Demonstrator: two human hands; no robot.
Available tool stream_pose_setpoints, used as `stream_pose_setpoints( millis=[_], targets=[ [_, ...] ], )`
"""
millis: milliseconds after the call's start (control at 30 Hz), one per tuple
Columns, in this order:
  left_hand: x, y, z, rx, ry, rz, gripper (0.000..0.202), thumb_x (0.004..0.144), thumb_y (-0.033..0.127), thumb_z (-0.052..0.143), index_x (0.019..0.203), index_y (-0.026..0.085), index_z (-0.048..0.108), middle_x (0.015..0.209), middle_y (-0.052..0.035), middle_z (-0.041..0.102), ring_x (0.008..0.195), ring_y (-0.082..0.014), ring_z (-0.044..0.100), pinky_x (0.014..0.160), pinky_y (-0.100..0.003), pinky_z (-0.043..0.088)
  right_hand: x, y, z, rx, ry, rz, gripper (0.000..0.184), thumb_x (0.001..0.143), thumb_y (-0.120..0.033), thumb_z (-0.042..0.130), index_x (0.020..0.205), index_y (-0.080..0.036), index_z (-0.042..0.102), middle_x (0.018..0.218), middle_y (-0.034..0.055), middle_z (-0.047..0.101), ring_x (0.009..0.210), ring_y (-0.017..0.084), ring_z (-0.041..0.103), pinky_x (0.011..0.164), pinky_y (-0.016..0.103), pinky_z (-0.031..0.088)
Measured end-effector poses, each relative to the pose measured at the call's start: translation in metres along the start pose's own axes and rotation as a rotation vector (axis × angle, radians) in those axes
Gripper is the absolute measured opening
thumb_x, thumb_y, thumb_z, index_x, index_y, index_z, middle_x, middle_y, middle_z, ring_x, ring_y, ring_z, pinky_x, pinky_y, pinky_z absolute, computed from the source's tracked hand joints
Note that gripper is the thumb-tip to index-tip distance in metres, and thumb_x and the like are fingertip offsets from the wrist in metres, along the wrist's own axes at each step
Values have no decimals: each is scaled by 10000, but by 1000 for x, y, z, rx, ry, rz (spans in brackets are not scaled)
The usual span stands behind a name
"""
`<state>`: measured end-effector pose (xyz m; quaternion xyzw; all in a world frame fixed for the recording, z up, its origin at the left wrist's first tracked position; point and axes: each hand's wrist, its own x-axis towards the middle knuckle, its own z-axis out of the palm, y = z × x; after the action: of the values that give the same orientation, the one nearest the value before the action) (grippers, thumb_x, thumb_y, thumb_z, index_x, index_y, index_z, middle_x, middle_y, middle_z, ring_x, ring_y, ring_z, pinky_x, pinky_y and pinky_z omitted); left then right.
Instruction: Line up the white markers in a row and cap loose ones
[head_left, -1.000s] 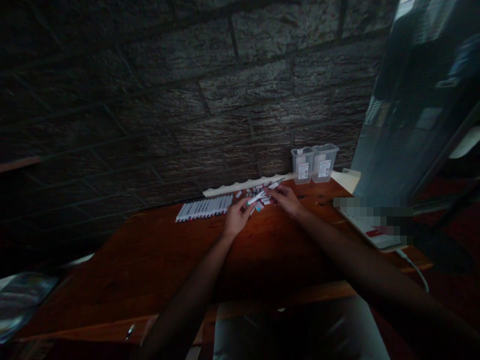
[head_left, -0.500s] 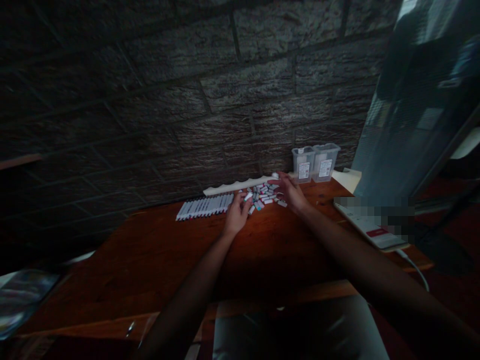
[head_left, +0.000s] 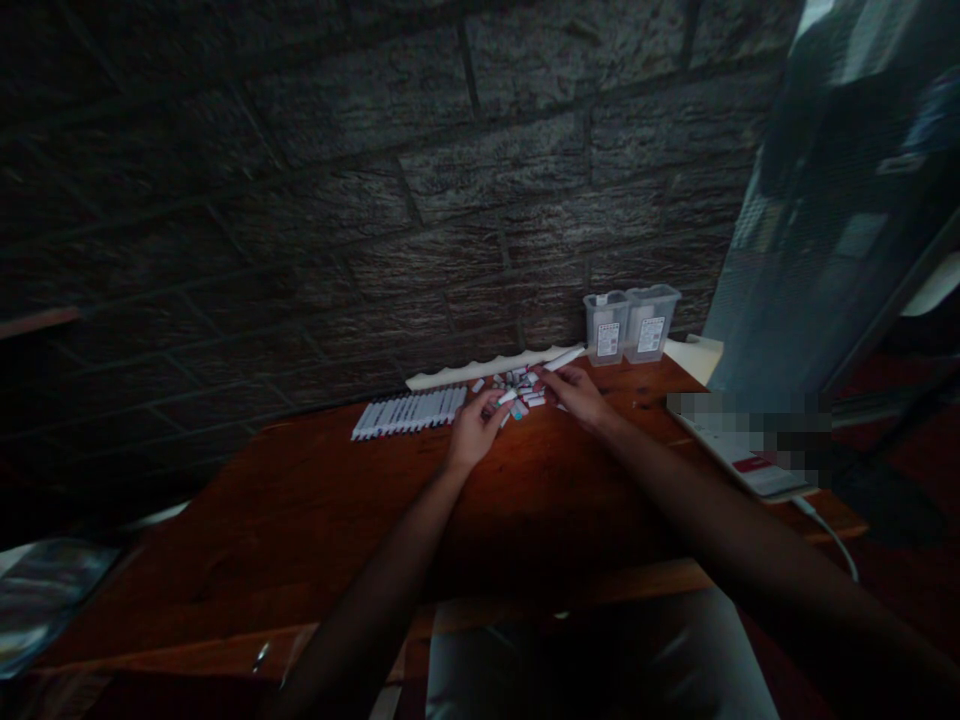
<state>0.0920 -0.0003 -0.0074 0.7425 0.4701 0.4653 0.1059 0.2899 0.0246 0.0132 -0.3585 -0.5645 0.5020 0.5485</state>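
My left hand is closed in a pinch on a small white marker cap over the near left side of a pile of caps. A white marker is gripped by the fingertips of my right hand. The marker slants from upper right to lower left, its lower end near the cap but apart from it. Loose caps with coloured bands lie on the table below both hands, partly hidden by the fingers. Left of my left hand, several white markers lie side by side in a row.
A pale wavy-edged strip runs along the stone wall behind the caps. Two clear plastic bins stand at the back right of the wooden table. A partly blurred tablet-like device with a white cable lies at the right edge.
My right hand has turned and lowered slightly, so the white marker now shows lengthwise, slanting toward the left hand. The left hand keeps its cap, which now points up and right.
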Motion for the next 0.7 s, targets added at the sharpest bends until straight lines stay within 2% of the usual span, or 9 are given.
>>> stream_pose_setpoints(
  millis=[167,267,500,700],
  targets=[
    [0,0,0,-30,-20,18,247,830,386,637,981,194,675,714,2,664,608,-121,571,605,-226,451,-5,1,5,-26,-170,52,456,670,-603,699,641,-149,664,526,-22,550,472,75,425,457,218,320],
    [0,-2,0,-45,-17,17,229,809,376,658,948,195,677,657,21,630,557,-108,534,566,-217,427,-6,3,5,-31,-166,76,433,660,-584,718,659,-154,668,552,-15,583,487,80,447,462,213,338],
    [0,-4,1,-11,72,43,218,766,383,701,879,207,641,586,58,522,534,-100,486,551,-211,392,-5,6,6,-48,-142,109,384,680,-539,733,693,-158,688,577,-4,613,509,90,495,477,213,368],
    [-1,-2,-2,83,113,86,199,780,391,694,849,214,635,598,52,512,542,-104,485,551,-216,385,-7,8,9,-22,-172,104,382,667,-539,737,720,-162,695,602,6,638,512,99,511,482,221,374]
  ],
)
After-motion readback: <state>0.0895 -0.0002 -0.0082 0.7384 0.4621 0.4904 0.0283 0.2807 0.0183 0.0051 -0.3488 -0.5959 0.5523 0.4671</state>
